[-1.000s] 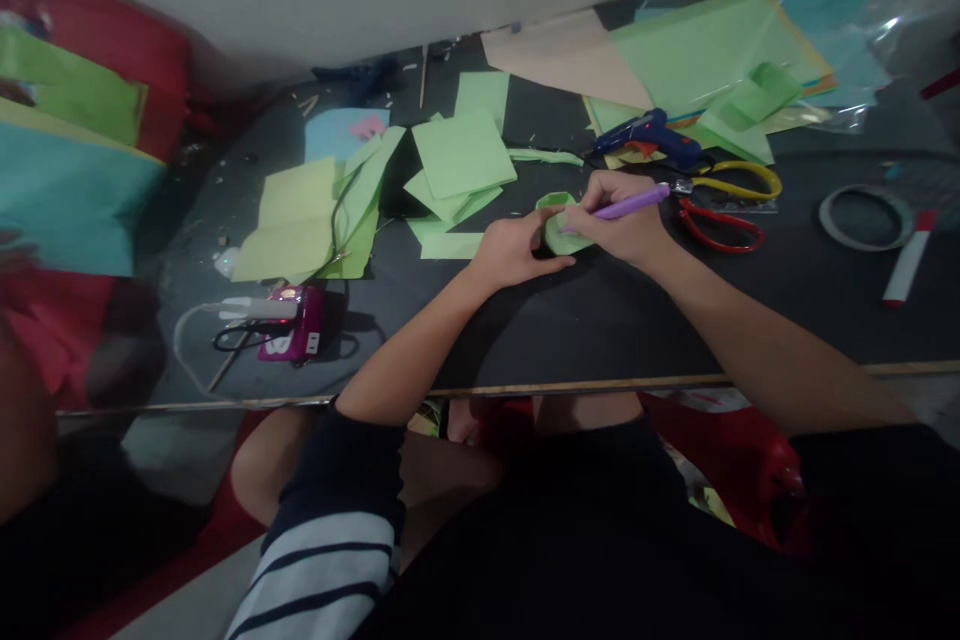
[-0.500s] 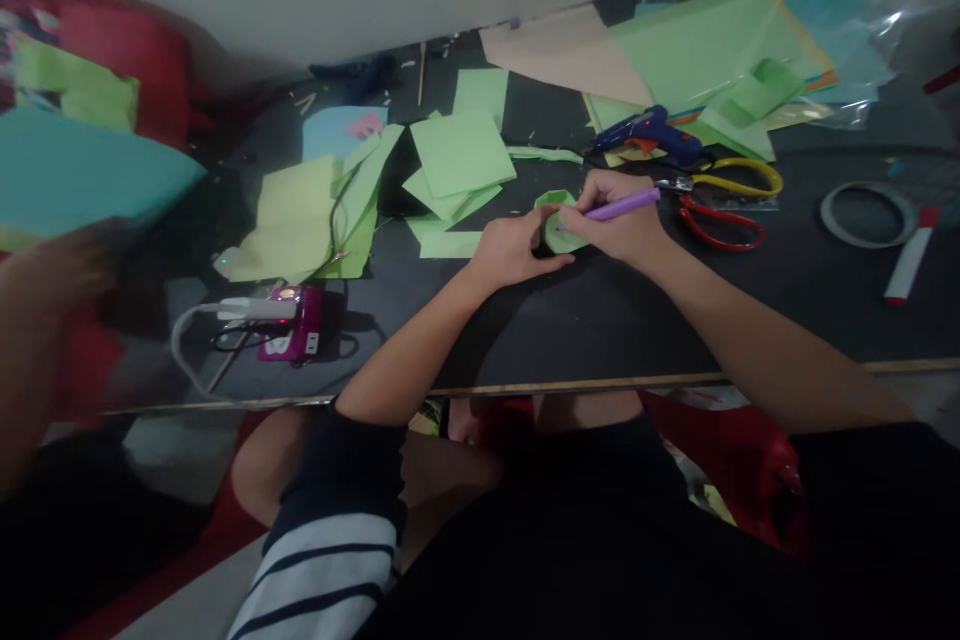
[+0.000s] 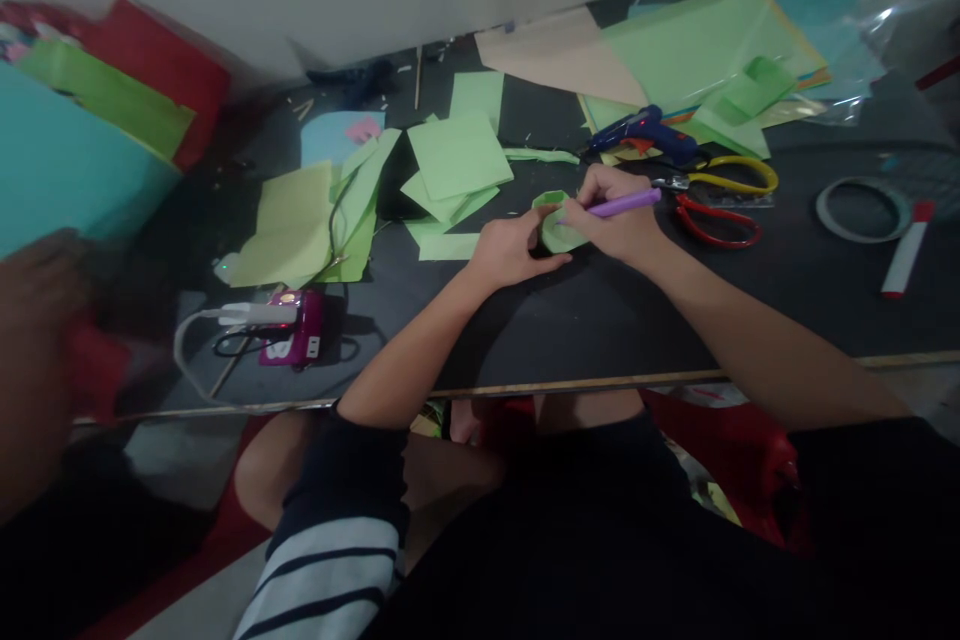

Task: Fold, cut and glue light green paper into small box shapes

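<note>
My right hand is closed around a purple pen, its tip down on a small light green folded paper piece. That piece has a raised, curled edge at the back and lies on the dark table. From the left, my left hand grips the same piece with its fingers at the edge, the thumb stretched along the table. Left of it sits a pile of light green paper squares. Beyond my right hand lie scissors with one yellow and one red handle and a blue glue gun.
At left, a co-worker's hand is near large teal paper and red paper. A magenta power adapter with cables stands front left. A tape roll and a white marker with red ends lie right. Large paper sheets are behind.
The co-worker's teal and red papers at the left have shifted and lifted. My hands, the pen and the folded green paper stay almost in place, with the view shifting slightly.
</note>
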Action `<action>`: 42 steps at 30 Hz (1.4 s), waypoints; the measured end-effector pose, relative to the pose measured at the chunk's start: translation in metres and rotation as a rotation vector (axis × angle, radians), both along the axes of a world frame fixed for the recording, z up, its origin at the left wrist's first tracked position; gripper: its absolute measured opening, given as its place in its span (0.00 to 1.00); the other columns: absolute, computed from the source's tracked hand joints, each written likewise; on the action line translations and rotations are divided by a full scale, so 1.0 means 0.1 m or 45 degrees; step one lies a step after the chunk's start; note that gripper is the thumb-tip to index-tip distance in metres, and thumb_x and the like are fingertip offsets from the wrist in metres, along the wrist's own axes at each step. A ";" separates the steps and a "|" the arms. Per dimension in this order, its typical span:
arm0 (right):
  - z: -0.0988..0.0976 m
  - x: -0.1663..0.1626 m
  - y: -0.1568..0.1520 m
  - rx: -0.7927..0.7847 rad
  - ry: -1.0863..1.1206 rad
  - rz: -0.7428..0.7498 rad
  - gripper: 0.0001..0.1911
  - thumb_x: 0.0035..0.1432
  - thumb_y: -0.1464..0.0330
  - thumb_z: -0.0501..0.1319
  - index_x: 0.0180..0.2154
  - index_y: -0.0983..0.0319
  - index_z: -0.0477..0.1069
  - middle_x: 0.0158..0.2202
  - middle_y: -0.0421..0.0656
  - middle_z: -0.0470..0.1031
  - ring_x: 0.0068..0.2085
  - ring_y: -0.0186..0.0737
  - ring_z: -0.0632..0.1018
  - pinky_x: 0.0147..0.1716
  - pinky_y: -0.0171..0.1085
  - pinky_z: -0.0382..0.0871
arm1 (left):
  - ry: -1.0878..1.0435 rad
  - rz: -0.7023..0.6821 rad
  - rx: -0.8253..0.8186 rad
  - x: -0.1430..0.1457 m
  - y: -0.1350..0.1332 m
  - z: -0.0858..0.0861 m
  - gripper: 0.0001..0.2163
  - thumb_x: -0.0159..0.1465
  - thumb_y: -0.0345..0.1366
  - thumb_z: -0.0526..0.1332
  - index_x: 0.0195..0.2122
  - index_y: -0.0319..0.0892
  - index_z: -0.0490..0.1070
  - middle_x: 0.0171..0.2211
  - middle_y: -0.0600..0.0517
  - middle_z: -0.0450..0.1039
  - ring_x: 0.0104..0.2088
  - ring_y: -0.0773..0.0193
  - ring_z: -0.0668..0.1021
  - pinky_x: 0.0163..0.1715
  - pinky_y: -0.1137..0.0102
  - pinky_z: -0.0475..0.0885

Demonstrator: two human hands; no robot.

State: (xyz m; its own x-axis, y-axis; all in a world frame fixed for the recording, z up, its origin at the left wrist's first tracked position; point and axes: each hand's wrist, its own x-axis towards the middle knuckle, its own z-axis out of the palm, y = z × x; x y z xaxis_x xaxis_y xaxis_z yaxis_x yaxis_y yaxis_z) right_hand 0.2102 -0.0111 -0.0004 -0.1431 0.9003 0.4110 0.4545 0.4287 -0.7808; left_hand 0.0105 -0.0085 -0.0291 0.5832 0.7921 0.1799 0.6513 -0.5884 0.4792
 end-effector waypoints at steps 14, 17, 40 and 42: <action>-0.05 0.07 0.04 0.016 -0.046 0.030 0.20 0.53 0.69 0.69 0.23 0.56 0.57 0.22 0.36 0.64 0.25 0.35 0.65 0.28 0.40 0.65 | 0.014 0.016 -0.002 -0.01 -0.02 0.02 0.36 0.64 0.56 0.69 0.68 0.39 0.69 0.31 0.53 0.81 0.34 0.58 0.83 0.35 0.69 0.71; -0.10 0.11 0.07 0.016 -0.034 0.002 0.19 0.55 0.69 0.69 0.24 0.56 0.59 0.23 0.39 0.66 0.27 0.39 0.69 0.30 0.43 0.68 | -0.012 0.004 0.014 -0.02 -0.01 0.01 0.36 0.64 0.57 0.68 0.67 0.40 0.70 0.31 0.53 0.81 0.32 0.60 0.82 0.33 0.70 0.70; -0.11 0.18 0.12 -0.015 -0.011 -0.038 0.22 0.54 0.61 0.73 0.24 0.54 0.59 0.23 0.39 0.64 0.27 0.39 0.67 0.30 0.44 0.71 | -0.057 -0.002 0.005 -0.02 0.01 -0.02 0.36 0.62 0.58 0.68 0.67 0.41 0.72 0.30 0.53 0.81 0.32 0.59 0.82 0.33 0.69 0.71; -0.12 0.19 0.13 -0.003 -0.008 -0.038 0.22 0.54 0.62 0.73 0.23 0.54 0.59 0.23 0.39 0.64 0.27 0.40 0.67 0.31 0.46 0.72 | -0.050 -0.005 0.019 -0.02 0.01 -0.02 0.36 0.62 0.57 0.68 0.66 0.41 0.72 0.31 0.52 0.82 0.33 0.59 0.83 0.34 0.70 0.71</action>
State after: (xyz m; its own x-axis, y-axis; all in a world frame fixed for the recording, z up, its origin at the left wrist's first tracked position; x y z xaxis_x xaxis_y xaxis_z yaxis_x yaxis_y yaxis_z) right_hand 0.2290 0.0016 -0.0123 -0.1188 0.9051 0.4082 0.4718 0.4132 -0.7789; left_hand 0.0088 -0.0077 -0.0307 0.5785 0.7870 0.2143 0.6300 -0.5980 0.4955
